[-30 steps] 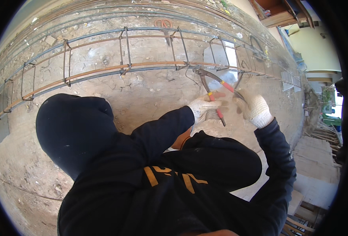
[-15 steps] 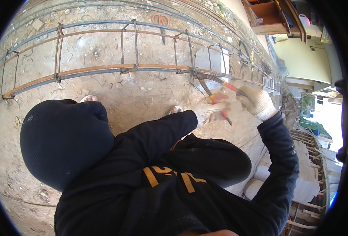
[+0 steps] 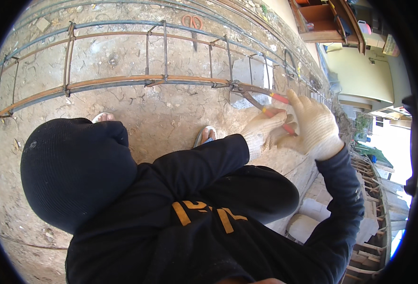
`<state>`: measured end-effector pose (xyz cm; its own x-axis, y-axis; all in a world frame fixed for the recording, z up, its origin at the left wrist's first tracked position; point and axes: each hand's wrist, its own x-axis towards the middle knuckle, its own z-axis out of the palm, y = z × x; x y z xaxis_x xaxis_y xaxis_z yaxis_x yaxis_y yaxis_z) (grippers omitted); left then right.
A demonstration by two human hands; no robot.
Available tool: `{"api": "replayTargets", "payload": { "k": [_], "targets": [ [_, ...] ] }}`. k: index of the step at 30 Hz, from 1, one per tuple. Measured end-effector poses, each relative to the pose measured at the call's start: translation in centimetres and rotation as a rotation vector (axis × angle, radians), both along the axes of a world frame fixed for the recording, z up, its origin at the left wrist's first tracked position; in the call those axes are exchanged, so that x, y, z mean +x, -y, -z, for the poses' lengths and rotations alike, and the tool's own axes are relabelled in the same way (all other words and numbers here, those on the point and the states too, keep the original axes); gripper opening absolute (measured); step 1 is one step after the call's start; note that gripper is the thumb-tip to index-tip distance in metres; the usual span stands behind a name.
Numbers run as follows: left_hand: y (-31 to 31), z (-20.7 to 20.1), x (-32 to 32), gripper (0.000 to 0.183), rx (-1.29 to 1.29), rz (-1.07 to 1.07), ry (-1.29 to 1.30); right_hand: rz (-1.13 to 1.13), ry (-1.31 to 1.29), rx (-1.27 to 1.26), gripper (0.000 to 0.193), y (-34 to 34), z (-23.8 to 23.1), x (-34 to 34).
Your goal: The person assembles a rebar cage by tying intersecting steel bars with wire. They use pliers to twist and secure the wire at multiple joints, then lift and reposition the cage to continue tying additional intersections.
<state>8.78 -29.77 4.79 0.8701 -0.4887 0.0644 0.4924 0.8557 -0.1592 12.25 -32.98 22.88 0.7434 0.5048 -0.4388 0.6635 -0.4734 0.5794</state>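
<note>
Red-and-yellow-handled pincers (image 3: 250,97) have their jaws at a joint of the reinforcing-bar cage (image 3: 185,79), where a stirrup meets the long bars. My left hand (image 3: 260,130), in a white knit glove, is closed around the lower handle. Beside the handle ends is my right hand (image 3: 318,125), gloved too, its fingers and thumb spread in a wide curve. Its fingertips reach the upper handle's end, and its thumb lies near the lower handle's end. The jaw tips are too small to make out clearly.
Orange-handled scissors (image 3: 193,29) lie on the dirt ground beyond the cage. A pale flat slab (image 3: 254,75) shows under the bars. Long loose bars run along the far side. My sandalled foot (image 3: 206,135) stands close to the cage. A wooden cabinet (image 3: 329,21) stands at upper right.
My right hand has loosened from the upper handle and spread its fingers across the handle ends. My left hand has moved slightly right and taken hold of the lower handle. The handles sit closer together.
</note>
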Motion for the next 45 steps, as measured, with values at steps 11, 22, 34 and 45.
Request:
{"api": "replayTargets", "payload": {
  "k": [11,22,34,45],
  "targets": [
    [0.9,2.0,-2.4,0.037,0.385,-0.185,0.081,0.335,-0.126,0.041,0.023,-0.5,1.7,-2.0],
    [-2.1,5.3,-0.5,0.051,0.322,-0.034,-0.037,1.750,-0.859,1.309,0.020,4.8,11.2,-9.4],
    [-4.0,15.3,3.8,0.022,1.318,0.063,0.546,0.709,-0.265,1.309,0.010,8.6,33.3,-7.5],
    [-8.2,16.0,5.6,0.037,1.460,0.389,0.853,0.896,-0.182,1.139,0.026,5.1,39.7,-10.2]
  ]
}}
